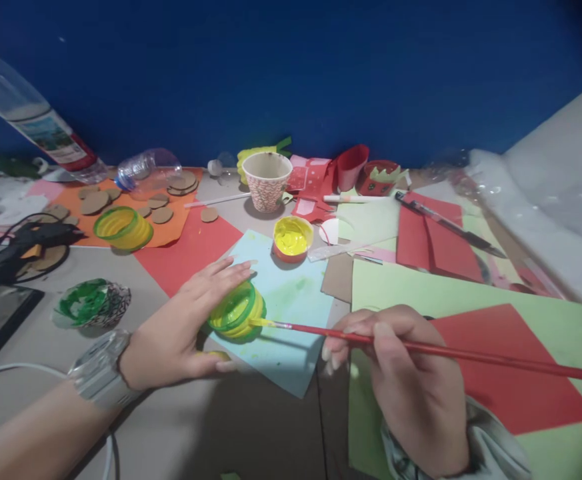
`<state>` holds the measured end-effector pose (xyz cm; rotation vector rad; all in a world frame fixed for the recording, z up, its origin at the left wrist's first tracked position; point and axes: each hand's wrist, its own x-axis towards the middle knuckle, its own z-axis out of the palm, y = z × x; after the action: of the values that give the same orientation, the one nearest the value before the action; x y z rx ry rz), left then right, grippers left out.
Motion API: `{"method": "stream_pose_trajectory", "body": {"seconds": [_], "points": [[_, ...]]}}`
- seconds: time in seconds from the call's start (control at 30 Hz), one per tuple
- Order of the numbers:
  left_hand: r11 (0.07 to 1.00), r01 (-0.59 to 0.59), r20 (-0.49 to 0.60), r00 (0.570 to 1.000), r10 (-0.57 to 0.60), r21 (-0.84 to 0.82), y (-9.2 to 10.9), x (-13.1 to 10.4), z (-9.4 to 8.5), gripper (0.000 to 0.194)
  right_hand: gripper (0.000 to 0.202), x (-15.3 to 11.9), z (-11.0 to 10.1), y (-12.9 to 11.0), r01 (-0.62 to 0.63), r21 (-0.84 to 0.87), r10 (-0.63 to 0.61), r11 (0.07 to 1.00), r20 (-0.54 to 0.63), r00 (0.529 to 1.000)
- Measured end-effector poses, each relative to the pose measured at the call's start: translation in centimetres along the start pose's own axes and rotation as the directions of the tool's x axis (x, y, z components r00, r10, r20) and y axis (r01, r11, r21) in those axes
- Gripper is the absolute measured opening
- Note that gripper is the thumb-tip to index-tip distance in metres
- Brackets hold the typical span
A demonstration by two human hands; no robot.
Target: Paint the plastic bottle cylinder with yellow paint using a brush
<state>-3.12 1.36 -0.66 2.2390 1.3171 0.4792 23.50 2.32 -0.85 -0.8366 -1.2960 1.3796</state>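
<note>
A small plastic cup with ridged sides, painted yellow with a green rim (238, 310), rests on a light blue paper (291, 293). My left hand (185, 320), with a watch at the wrist, curves around its left side, fingers behind it and thumb in front. Between the fingers of my right hand (401, 373) is a long red paintbrush (341, 333). Its yellow-coated tip touches the right side of the cup. Behind them, a bottle cap of yellow paint (293, 239) sits at the back edge of the blue paper.
A similar painted cup (123, 229) stands on orange paper with cardboard discs (95, 202). A green paint holder (91, 303), black cable (25, 237) and phone (1, 323) lie left. Further back are a paper cup (267, 181) and plastic bottle (55, 133); red paper (501, 360) is right.
</note>
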Motion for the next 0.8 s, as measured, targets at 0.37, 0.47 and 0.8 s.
{"method": "stream_pose_trajectory", "body": {"seconds": [0.37, 0.47, 0.8], "points": [[0.995, -0.098, 0.016, 0.995, 0.098, -0.028, -0.2, 0.1, -0.4, 0.085, 0.02, 1.4, -0.6, -1.0, -0.013, 0.13, 0.038, 0.991, -0.198, 0.979], [0.986, -0.148, -0.004, 0.989, 0.148, -0.072, -0.2, -0.1, -0.7, 0.085, 0.022, 1.9, -0.7, -1.3, 0.003, 0.169, 0.035, 0.986, -0.224, 0.974], [0.966, 0.08, -0.199, 0.98, -0.031, 0.244, 3.3, -0.6, -0.3, 0.099, 0.021, 1.7, -0.9, -1.2, 0.024, 0.152, 0.011, 0.988, -0.228, 0.974]]}}
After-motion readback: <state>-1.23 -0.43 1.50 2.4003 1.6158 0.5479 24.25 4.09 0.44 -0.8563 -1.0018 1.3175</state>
